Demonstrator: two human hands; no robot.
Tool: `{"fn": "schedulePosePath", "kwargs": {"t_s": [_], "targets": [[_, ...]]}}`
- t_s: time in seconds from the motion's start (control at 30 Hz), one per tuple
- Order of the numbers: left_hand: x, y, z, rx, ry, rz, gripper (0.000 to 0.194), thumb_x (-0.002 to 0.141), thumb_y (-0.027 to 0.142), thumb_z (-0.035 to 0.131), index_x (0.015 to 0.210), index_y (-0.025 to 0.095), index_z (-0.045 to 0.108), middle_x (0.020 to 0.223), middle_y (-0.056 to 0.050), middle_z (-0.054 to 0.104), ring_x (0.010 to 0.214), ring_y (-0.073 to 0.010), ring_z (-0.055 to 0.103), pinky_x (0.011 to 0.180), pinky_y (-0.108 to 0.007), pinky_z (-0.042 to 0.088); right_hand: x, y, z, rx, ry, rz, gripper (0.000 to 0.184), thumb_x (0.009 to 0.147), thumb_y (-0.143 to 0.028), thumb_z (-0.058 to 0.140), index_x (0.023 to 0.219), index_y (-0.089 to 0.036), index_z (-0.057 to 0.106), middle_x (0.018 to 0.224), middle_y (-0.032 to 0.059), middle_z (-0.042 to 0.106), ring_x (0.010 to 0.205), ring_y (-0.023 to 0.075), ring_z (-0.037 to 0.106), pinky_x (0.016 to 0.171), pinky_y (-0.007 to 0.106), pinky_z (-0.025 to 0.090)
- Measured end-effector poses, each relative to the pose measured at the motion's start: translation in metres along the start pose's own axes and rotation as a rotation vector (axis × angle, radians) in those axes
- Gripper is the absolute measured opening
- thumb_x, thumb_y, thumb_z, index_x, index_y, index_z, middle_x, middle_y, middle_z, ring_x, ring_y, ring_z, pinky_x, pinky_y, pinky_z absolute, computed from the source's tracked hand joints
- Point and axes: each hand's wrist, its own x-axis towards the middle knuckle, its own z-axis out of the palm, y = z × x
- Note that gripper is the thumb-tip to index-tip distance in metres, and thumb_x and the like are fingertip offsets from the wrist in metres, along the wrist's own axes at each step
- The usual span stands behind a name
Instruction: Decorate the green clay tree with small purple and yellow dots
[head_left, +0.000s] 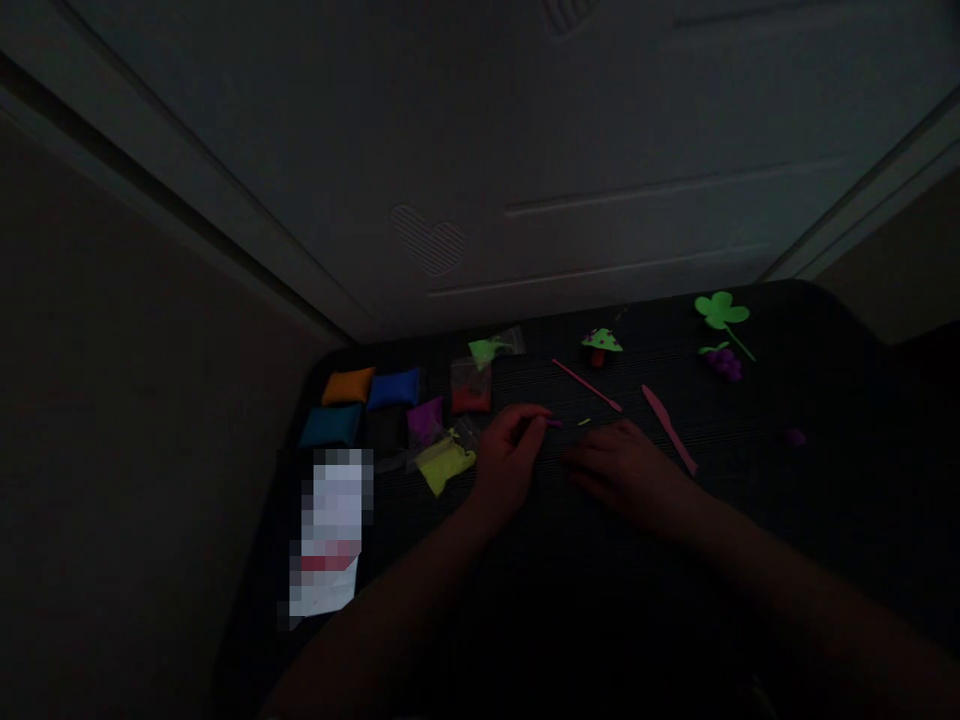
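In the dim head view, my left hand [510, 455] is closed, thumb and index finger pinching a thin purple clay piece [554, 424] just above the dark table. To its right, my right hand [626, 468] rests low over the tabletop, palm down, fingers loosely bent and a little apart; nothing shows in them. A tiny yellow clay strip [584, 422] lies between the two hands. Beyond them is a pink modelling stick [587, 385], and a pink plastic knife [669, 430] lies right of my right hand.
Left are clay packs: orange [349, 386], blue [394, 390], teal [330, 426], purple [426, 421], yellow [445, 462], red [471, 388], green [486, 350]. A clay mushroom [601, 343], green flower [721, 311], purple grapes [724, 364] and purple lump [796, 437] stand beyond. A pale door [600, 130] borders the table.
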Motion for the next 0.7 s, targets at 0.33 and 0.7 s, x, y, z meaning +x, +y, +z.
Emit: {"fn": "schedulePosePath", "kwargs": {"t_s": [0.33,0.7], "targets": [[0.001,-0.005,0.0,-0.028,0.018,0.002,0.015,0.08,0.027,0.048,0.086,0.018,0.059,0.083,-0.002,0.062,0.078,-0.0134,0.057,0.071,-0.027,0.044,-0.034,-0.018,0.014,-0.176,0.017,0.062,0.041,0.084,-0.034,0.043,0.124,-0.026,0.04,0.091,0.0046,0.056,0.081,0.0208,0.049,0.074,0.038,0.031],[0.002,-0.003,-0.002,-0.046,0.008,-0.006,0.015,0.079,0.026,0.048,0.084,0.02,0.06,0.082,0.0,0.062,0.078,-0.0131,0.056,0.072,-0.025,0.042,-0.035,-0.017,0.021,-0.252,0.028,0.071,0.038,0.084,-0.037,0.043,0.122,-0.034,0.041,0.092,0.0026,0.055,0.08,0.0192,0.047,0.072,0.036,0.029]]}}
